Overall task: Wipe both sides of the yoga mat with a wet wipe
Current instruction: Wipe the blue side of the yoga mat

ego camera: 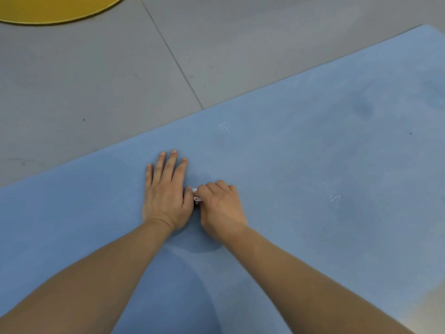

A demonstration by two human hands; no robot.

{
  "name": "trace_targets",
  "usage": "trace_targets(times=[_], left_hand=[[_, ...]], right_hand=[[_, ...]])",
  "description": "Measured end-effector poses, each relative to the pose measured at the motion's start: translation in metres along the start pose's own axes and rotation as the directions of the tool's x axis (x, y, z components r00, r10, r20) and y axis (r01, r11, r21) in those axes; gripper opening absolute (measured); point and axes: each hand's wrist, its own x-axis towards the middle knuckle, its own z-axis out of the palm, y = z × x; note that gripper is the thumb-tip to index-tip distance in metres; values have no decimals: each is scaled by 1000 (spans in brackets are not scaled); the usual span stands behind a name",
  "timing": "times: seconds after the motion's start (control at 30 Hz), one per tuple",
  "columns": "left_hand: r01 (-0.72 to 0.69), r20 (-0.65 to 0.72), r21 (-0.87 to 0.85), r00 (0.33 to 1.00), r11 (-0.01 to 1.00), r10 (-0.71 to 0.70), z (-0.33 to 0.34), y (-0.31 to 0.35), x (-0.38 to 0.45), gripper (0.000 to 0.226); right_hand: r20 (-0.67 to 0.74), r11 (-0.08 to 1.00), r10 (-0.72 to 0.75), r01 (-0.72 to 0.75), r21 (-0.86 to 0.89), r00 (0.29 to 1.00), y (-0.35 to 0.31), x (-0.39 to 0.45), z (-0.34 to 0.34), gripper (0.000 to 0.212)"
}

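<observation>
1. Mat: flat blue foam yoga mat (301, 165) spread on grey tiled floor (96, 80), far edge running diagonally.
2. Left hand (166, 191) pressed flat mid-mat, fingers straight.
3. Right hand (221, 206) just beside it, fingers curled round small white wet wipe (196, 196), mostly hidden.
4. Pale scuffs (225, 127) toward far edge, prob. unwiped.
5. Judged: top side partly done; underside not yet.

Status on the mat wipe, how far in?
Partway through one side. Done: a darker damp-looking patch on the blue yoga mat near the hands. In hand: right hand has a grip on the wet wipe; left hand lies flat. Left: white scuffs further out, plus the underside.
</observation>
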Motion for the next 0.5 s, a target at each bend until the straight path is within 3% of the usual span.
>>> trace_targets(times=[0.07,0.1,0.17,0.23,0.3,0.37,0.43,0.5], left_hand=[[2,-13,-19,1000,1000,-2,0,-1,1,72],[12,-18,-23,1000,1000,-13,0,-1,1,71],[34,-18,-13,999,999,-35,-1,1,1,70],[49,-17,9,999,999,-49,-1,3,0,69],[64,-11,32,998,997,-64,-1,4,0,69],[86,9,59,996,995,-87,-1,5,1,69],[94,33,79,995,992,-97,-1,5,1,71],[85,43,83,995,993,-89,-1,4,2,72]], right_hand=[[-5,989,-129,128,-73,992,37,7,-13,21],[-54,987,-116,109,-115,992,63,11,-24,24],[-176,978,105,-134,-163,979,117,20,-48,25],[-232,899,372,-411,-150,899,147,25,-66,21],[-257,849,475,-515,-118,842,137,31,-61,20],[-246,906,392,-419,-68,887,99,37,-39,21],[-157,975,206,-216,-45,966,53,41,-14,22],[-49,998,40,-43,-46,998,26,44,-5,20]])
